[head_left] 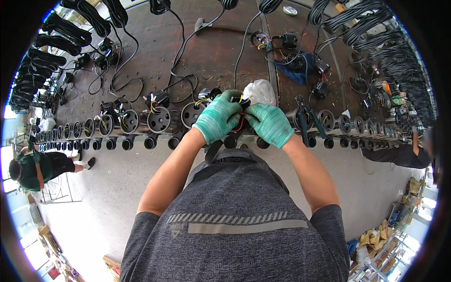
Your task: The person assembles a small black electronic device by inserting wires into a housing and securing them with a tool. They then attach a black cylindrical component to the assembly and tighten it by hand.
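Both my hands wear green knitted gloves and meet at the near edge of the bench. My left hand (217, 117) is closed round a small black electrical part (244, 103) with yellow and blue wires. From the right, my right hand (271, 124) pinches at the wires of that part, its fingertips partly hidden. A red wire (241, 123) loops down between the gloves. Just behind them lies a crumpled white plastic bag (260, 91). Left of my left hand is an open round metal housing (191, 115). Dark-handled pliers (308, 118) rest to the right of my right hand.
Round housings (159, 119) line the bench's near edge. Coiled black cables (70, 29) ring its far and side edges, their leads running across the dark bench top (155, 51). A blue cloth (300, 70) lies among wired parts. People (42, 167) are at both sides.
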A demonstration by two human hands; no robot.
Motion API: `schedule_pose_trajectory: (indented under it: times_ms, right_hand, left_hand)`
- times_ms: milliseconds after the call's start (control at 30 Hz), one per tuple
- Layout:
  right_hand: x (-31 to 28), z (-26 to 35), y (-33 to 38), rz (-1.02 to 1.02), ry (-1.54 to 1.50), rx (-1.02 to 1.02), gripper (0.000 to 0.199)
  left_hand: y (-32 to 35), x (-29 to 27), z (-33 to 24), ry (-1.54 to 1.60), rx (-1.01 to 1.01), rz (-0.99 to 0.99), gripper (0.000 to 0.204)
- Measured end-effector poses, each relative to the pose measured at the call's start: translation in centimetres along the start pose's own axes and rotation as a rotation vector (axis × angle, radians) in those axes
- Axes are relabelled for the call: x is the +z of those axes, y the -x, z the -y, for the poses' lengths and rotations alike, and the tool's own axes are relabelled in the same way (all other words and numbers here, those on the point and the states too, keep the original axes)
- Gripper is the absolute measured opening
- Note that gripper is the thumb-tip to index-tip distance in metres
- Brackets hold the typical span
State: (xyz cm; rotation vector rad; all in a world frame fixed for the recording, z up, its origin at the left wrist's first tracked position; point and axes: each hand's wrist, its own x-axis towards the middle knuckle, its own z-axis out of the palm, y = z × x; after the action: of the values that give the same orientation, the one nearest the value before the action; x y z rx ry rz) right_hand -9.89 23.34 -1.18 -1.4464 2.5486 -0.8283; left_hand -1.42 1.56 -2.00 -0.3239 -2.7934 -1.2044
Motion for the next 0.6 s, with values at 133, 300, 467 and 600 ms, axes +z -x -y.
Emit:
schedule_pose_trajectory:
  times_ms: [133,300,467,600]
  right_hand:
    - [-0.1,0.7,-0.1,-0.038,-0.018,0.009,0.014]
    - [0.4,0.6,-0.4,-0.018,-0.174,0.119,0.013]
    - [0.3,1.0,-0.8,0.201,-0.977,0.768,0.019]
    - [-0.1,1.2,-0.7,0.186,-1.394,1.104,0.024]
  left_hand:
    - [0.3,-0.3,-0.5,0.064,-0.002,-0.01,0.029]
    - [0.5,0.2,-0.2,0.134,-0.009,-0.029,0.028]
    - [0.4,0.7,0.5,0.12,0.027,-0.057,0.027]
    - [0.5,0.3,-0.1,0.168,0.031,-0.069,0.025]
